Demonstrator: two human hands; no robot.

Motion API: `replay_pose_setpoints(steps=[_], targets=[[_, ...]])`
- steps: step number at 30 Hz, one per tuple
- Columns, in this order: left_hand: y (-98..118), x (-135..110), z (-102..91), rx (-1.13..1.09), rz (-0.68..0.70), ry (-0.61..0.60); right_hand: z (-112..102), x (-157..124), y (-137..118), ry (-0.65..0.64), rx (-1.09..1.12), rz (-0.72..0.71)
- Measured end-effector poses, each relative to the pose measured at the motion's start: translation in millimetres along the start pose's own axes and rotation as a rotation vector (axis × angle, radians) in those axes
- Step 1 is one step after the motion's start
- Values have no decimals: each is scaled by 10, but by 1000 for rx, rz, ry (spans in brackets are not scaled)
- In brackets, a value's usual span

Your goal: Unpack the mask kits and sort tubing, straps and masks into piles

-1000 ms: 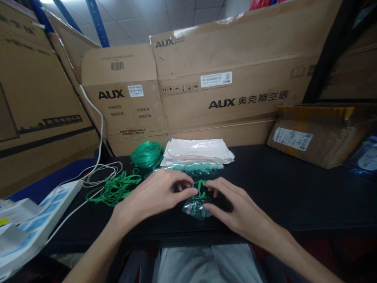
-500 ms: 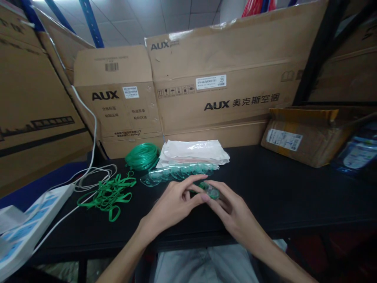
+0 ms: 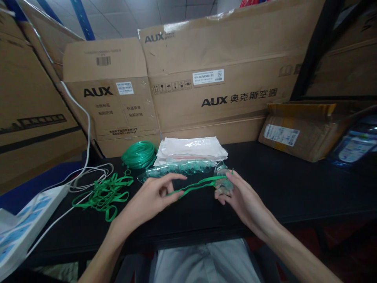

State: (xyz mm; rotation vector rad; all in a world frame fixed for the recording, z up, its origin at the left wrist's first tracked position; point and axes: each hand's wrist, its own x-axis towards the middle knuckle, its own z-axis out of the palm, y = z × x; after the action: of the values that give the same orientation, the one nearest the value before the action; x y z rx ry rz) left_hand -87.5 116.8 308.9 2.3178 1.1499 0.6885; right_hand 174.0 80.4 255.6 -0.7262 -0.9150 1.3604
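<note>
My right hand (image 3: pixel 240 194) grips a small clear plastic mask (image 3: pixel 223 181) just above the black table (image 3: pixel 294 184). A green elastic strap (image 3: pixel 196 184) runs from the mask leftward to my left hand (image 3: pixel 151 198), which pinches its free end between thumb and fingers. The strap is stretched nearly straight between the two hands. Just behind them lies a row of several more clear masks (image 3: pixel 176 169), in front of a stack of white plastic bags (image 3: pixel 191 147).
A loose pile of green straps (image 3: pixel 107 190) and a coil of green tubing (image 3: pixel 139 154) lie at the left. A white power strip (image 3: pixel 20 228) with white cables sits at the far left. AUX cardboard boxes (image 3: pixel 218 74) wall the back; a brown parcel (image 3: pixel 300 131) lies right.
The hands were close together over the mask; they have now drawn apart, pulling the green strap out straight, with the mask lifted to the right.
</note>
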Motion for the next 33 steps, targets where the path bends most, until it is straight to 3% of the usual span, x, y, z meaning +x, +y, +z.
replay_pose_setpoints(steps=[3, 5, 7, 10, 13, 16, 22, 29, 33], targets=[[-91, -58, -257, 67, -48, -24, 18, -6, 2, 14, -58, -15], [-88, -80, -314, 88, -44, -21, 40, -20, 3, -19, -161, -33], [-23, -76, -242, 77, -5, 44, 55, -31, 7, -59, -286, -54], [128, -26, 59, 14, 66, 136, 49, -27, 22, -125, -426, -68], [224, 38, 403, -29, 160, 106, 26, -16, 45, -169, -442, -78], [221, 64, 602, -53, 217, 106, 18, -30, 65, -200, -423, -87], [177, 15, 641, -24, 245, 83, 35, -99, 93, -253, -595, -134], [236, -15, 635, 66, 215, 126, 40, -105, 87, -175, -799, -260], [266, -25, 615, 117, 233, 135, 63, -94, 105, -107, -716, -301]])
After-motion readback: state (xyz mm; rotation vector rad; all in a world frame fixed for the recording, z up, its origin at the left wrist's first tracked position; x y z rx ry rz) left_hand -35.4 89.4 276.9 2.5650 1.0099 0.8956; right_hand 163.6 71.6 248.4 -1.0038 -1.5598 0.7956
